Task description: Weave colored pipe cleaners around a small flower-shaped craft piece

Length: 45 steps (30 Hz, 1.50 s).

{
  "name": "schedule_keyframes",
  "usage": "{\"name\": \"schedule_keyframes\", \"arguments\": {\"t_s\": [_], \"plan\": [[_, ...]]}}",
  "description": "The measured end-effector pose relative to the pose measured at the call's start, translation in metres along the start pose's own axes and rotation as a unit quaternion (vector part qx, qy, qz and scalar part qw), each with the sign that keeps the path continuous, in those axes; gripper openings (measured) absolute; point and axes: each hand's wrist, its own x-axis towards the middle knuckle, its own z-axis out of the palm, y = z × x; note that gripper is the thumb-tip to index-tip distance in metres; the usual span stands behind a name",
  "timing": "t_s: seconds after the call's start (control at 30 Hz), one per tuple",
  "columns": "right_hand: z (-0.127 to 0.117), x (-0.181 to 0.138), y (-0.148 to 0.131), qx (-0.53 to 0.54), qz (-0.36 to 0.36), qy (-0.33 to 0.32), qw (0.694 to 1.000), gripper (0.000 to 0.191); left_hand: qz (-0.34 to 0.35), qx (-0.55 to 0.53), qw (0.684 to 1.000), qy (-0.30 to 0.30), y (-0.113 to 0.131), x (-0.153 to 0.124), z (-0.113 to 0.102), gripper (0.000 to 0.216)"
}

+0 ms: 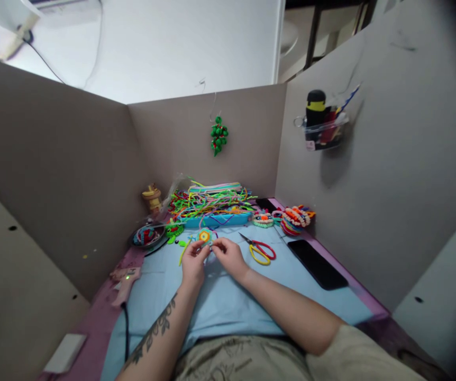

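Observation:
My left hand [193, 263] and my right hand [230, 256] meet over the light blue mat [220, 296]. Both pinch a small round pipe-cleaner piece [205, 236] with an orange centre and a coloured rim. The left fingers curl on its left side, the right fingertips close on its right edge. A loose yellow-green pipe cleaner [184, 250] lies just left of the left hand. Red and yellow scissors [260, 249] rest on the mat right of my right hand.
A blue tray heaped with coloured pipe cleaners [212, 203] stands at the back. Finished colourful pieces [293, 218] sit back right, a black phone [317, 263] at right, a metal bowl [147, 236] and glue gun [124, 279] at left. Cardboard walls [73, 174] enclose the desk.

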Motion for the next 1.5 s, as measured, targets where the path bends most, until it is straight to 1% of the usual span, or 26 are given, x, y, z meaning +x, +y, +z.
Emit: {"name": "schedule_keyframes", "arguments": {"t_s": [0.1, 0.23, 0.4, 0.57, 0.77, 0.9, 1.0, 1.1, 1.23, 1.5], "plan": [[0.001, 0.001, 0.002, 0.059, 0.035, -0.017, 0.997, 0.015, 0.002, 0.006, 1.000, 0.005, 0.001, 0.000, 0.000, 0.035], [0.001, 0.002, 0.003, 0.083, 0.059, -0.013, 0.995, 0.014, 0.001, 0.008, 1.000, 0.013, 0.005, -0.003, 0.002, 0.035], [0.000, 0.002, 0.005, 0.071, 0.062, -0.019, 0.995, 0.011, 0.011, 0.028, 1.000, 0.004, 0.011, -0.007, 0.006, 0.036], [-0.002, -0.001, 0.002, 0.038, 0.036, -0.025, 0.998, 0.012, 0.037, 0.058, 0.997, -0.016, 0.011, -0.007, 0.005, 0.030], [-0.006, 0.000, -0.001, 0.017, 0.030, -0.039, 0.999, 0.010, 0.051, 0.083, 0.995, -0.034, 0.013, -0.010, 0.005, 0.027], [-0.005, -0.001, 0.001, 0.015, 0.035, -0.030, 0.999, 0.010, 0.047, 0.083, 0.995, -0.031, 0.015, -0.010, 0.006, 0.027], [-0.003, -0.001, 0.005, 0.044, 0.054, -0.029, 0.997, 0.012, 0.034, 0.067, 0.997, -0.022, 0.015, -0.009, 0.006, 0.031], [0.000, -0.002, 0.008, 0.080, 0.073, -0.019, 0.994, 0.013, 0.016, 0.054, 0.998, -0.027, 0.014, -0.009, 0.006, 0.032], [0.003, -0.002, 0.010, 0.099, 0.070, 0.000, 0.993, 0.018, 0.007, 0.036, 0.999, -0.027, 0.015, -0.011, 0.007, 0.031], [0.008, -0.005, 0.012, 0.121, 0.084, -0.021, 0.989, 0.017, -0.018, 0.012, 0.999, -0.026, 0.016, -0.010, 0.007, 0.033]]}}
